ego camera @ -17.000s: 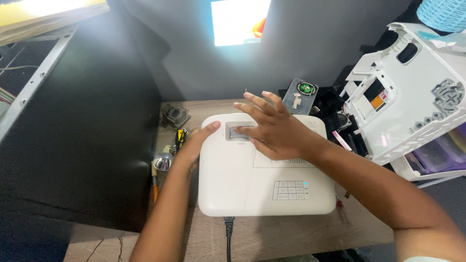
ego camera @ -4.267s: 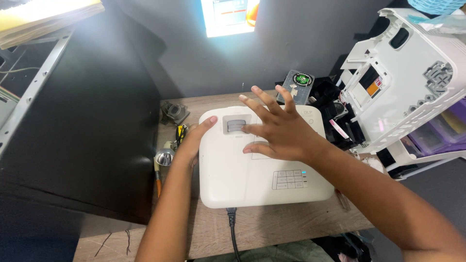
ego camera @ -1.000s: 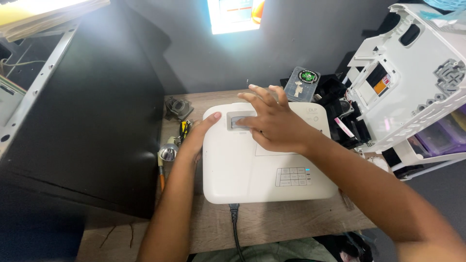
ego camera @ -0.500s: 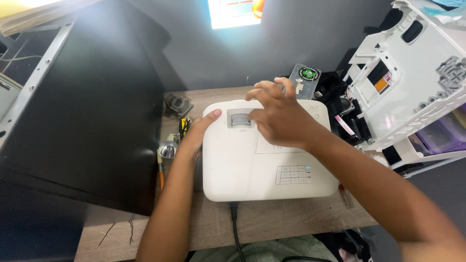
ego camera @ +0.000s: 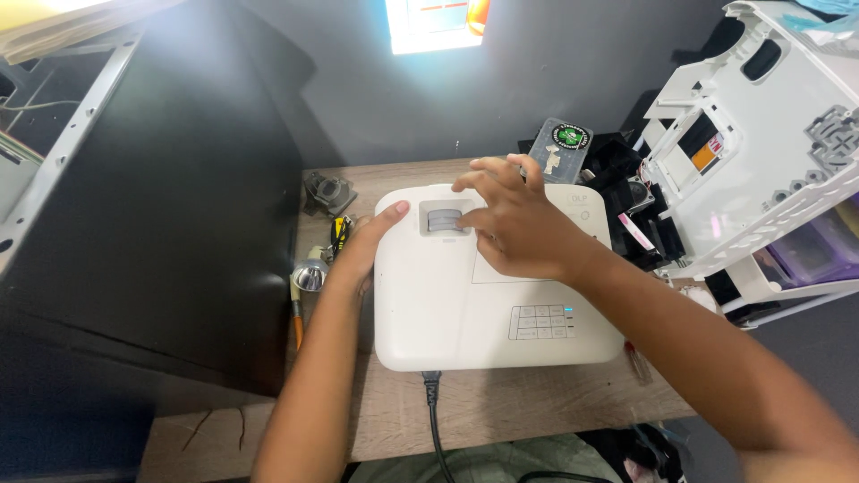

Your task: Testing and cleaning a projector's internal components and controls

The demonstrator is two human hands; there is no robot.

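Resting on white projector [ego camera: 465, 295] — both hands [ego camera: 514, 228].

projector [ego camera: 465, 295]: smooth white plastic (slight sheen) | table [ego camera: 528, 407]: matt pale wood grain | cabinet [ego camera: 179, 206]: glossy black

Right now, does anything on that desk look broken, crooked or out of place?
The white projector under both hands looks whole and sits flat. The odd thing is the big white plastic shell at the right: it leans tilted, with open cut-outs, on a heap of dark parts. Small loose parts lie scattered at the left.
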